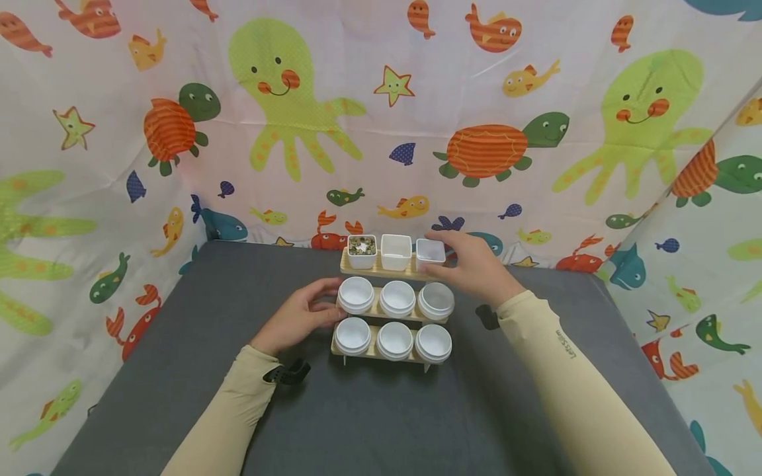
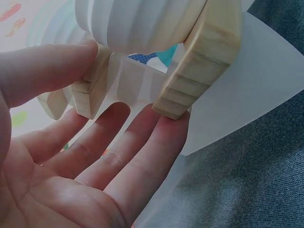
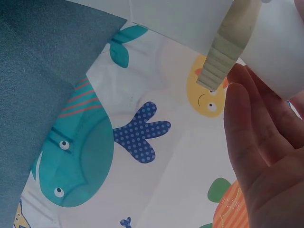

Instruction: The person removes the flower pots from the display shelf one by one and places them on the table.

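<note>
A three-tier wooden stand [image 1: 375, 271] carries white pots in rows. Square pots fill the top tier: one with a mottled green-brown planting [image 1: 362, 245], a middle pot [image 1: 395, 251] and a right pot [image 1: 430, 254]. My right hand [image 1: 470, 264] pinches the right square pot, thumb in front and fingers behind. Round white pots [image 1: 397, 299] line the two lower tiers. At the stand's left end, my left hand [image 1: 300, 314] holds the tier ends. In the left wrist view its thumb [image 2: 52, 69] lies by one plank and a fingertip meets the front plank [image 2: 199, 61] from below.
The stand rests on a dark grey tabletop [image 1: 369, 416]. A curtain [image 1: 369, 132] printed with sea animals hangs behind and along both sides. Translucent white side panels [image 2: 237, 85] support the planks. A dark strap [image 1: 288, 372] is on the left wrist.
</note>
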### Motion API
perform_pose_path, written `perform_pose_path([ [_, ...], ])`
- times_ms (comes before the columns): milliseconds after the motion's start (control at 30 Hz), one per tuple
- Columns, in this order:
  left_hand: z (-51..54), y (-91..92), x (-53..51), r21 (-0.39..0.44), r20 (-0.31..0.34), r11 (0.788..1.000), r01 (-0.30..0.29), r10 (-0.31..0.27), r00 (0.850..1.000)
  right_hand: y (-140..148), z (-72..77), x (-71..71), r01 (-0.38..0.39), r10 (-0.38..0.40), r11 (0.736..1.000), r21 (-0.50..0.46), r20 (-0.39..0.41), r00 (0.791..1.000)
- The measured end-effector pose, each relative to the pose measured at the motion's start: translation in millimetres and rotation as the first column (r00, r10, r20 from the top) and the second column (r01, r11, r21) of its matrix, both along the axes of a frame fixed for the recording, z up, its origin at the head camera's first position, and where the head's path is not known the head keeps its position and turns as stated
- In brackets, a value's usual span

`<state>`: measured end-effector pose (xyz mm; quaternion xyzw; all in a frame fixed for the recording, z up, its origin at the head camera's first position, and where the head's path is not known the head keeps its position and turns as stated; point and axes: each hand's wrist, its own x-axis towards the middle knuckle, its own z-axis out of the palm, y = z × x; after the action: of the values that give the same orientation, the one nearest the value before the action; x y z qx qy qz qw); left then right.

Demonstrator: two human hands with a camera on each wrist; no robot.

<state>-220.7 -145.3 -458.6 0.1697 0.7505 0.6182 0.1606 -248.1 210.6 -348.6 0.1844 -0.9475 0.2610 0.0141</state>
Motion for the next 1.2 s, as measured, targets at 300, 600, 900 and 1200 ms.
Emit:
perform_pose_path([
  [300, -4.8, -1.8, -2.9, 0.003, 0.011, 1.000, -0.011, 0.011, 1.000, 4, -2.3, -0.5, 0.013, -0.013, 1.000, -0.025, 0.004, 1.000],
  [600, -2.2, -1.0, -5.1, 0.014, 0.036, 1.000, -0.008, 0.007, 0.999, 17, 0.2, 2.0, 0.061, -0.060, 0.997, -0.041, 0.006, 0.998],
  [900, -0.9, 1.5, -5.5, 0.004, 0.044, 1.000, -0.015, 0.014, 0.999, 45, -0.3, 15.1, 0.111, -0.111, 0.991, -0.072, 0.003, 0.994],
  [1200, -4.4, -1.5, -5.1, -0.008, 0.041, 1.000, -0.015, 0.015, 0.999, 68, -15.6, 36.7, 0.187, -0.185, 0.980, -0.066, 0.034, 0.982],
])
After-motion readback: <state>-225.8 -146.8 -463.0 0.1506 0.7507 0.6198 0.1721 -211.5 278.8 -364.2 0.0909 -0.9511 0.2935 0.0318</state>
